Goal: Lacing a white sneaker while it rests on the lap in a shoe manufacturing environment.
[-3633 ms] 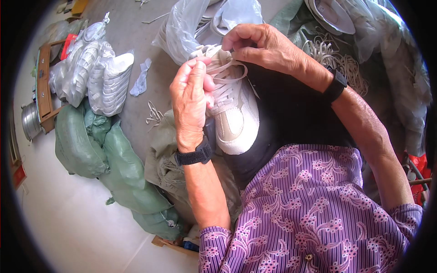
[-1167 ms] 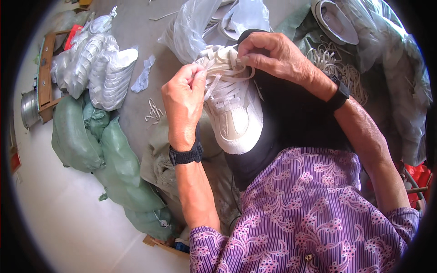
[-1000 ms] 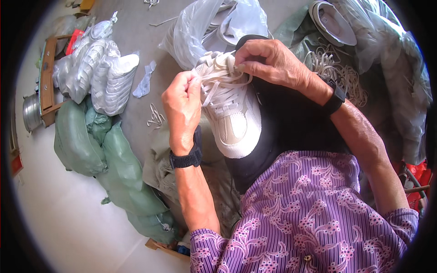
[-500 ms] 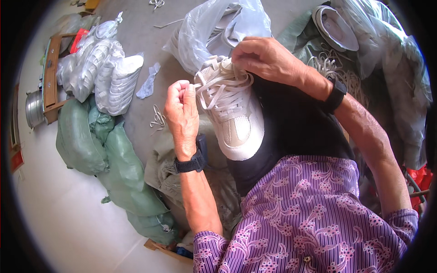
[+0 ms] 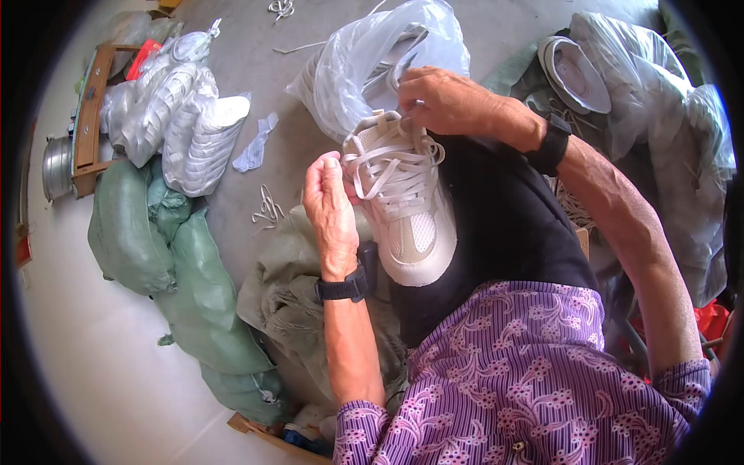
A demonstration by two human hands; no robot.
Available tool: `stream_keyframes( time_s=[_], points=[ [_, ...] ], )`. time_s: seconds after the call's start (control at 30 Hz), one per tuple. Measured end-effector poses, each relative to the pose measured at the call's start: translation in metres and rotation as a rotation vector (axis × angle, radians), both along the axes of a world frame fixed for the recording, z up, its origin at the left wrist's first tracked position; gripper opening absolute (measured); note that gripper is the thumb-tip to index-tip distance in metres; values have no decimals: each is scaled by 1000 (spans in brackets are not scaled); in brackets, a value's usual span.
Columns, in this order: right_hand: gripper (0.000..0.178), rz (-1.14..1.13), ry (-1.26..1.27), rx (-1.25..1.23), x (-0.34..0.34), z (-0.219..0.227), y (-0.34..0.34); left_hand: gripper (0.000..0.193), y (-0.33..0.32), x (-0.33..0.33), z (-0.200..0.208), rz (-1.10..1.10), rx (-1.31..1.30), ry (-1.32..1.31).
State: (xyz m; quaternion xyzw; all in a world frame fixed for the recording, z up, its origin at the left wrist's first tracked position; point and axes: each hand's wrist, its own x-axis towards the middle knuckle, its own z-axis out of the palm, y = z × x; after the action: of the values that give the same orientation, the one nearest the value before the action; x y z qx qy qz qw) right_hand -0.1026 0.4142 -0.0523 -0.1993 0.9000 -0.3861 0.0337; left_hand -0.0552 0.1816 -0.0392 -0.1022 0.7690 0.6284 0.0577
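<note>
- At the centre, on dark fabric (image 5: 504, 232) over the person's lap, a white-and-beige shoe (image 5: 415, 236) is lying with its upper facing up and its toe pointing near.
- Pale laces (image 5: 397, 172) are running in loose, crossed loops over the shoe's upper.
- The left hand (image 5: 333, 213) is touching the shoe's left side, its fingers bending close together.
- The right hand (image 5: 453, 105) is resting at the shoe's far right, by the collar, its fingers curling inward.
- Fingertips are partly hidden; what either hand is pinching, if anything, cannot be told.
- A black wristband is circling each wrist.
- Far, just beyond the shoe, a translucent plastic bag (image 5: 333, 81) is standing open.
- Left, plastic-wrapped white stacks (image 5: 198, 147) are lying beyond green sacks (image 5: 205, 267).
- Far right, another pale shoe (image 5: 575, 74) is lying beside clear plastic sheeting (image 5: 639, 85).
</note>
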Motion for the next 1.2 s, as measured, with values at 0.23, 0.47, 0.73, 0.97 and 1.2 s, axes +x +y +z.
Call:
stream_keyframes(
  time_s=[0.23,0.47,0.73,0.97,1.2],
  points=[
    [13,-30,192,-114,-4,3,-14,35,3,1,-3,57,42,-12],
    [13,92,379,274,4,5,-32,43,-1,2,-15,32,25,-17],
    [9,-8,350,272,1,7,-21,41,-3,6,-20,14,18,32],
    [8,104,233,67,1,1,14,38,-5,3,-30,36,79,42],
    [11,7,128,51,8,-10,25,38,-8,-4,-22,-10,39,7]
  ],
)
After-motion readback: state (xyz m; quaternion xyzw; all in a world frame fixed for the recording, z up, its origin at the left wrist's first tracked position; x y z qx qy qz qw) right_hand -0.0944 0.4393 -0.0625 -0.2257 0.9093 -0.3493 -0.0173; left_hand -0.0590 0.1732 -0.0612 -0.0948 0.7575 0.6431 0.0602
